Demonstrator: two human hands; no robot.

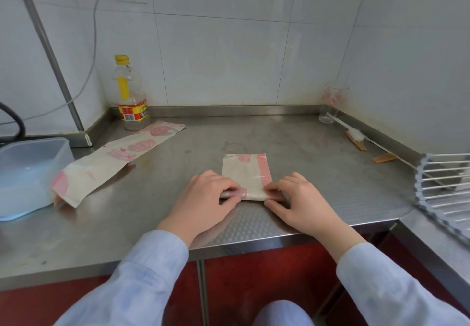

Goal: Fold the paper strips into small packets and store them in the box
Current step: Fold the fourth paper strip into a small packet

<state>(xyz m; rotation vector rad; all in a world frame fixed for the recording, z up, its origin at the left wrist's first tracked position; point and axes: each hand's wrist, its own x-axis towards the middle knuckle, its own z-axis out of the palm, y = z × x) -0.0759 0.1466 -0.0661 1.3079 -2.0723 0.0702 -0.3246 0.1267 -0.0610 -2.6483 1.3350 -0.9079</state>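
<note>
Two hands work one paper strip (245,173) on the bench (318,173): left hand (203,198) and right hand (296,198) pinching its near folded edge. Next, another fold, likely; box (61,152) waits.

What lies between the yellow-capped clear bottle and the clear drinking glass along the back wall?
Nothing: between the yellow-capped clear bottle and the clear drinking glass, the head view shows only bare steel counter.

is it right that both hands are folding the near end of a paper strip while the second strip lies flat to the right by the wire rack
Not quite. The head view shows the left hand and right hand folding the near end of the paper strip, but the second strip lies flat to the left, its near end against the clear plastic box, not by the wire rack.
</note>
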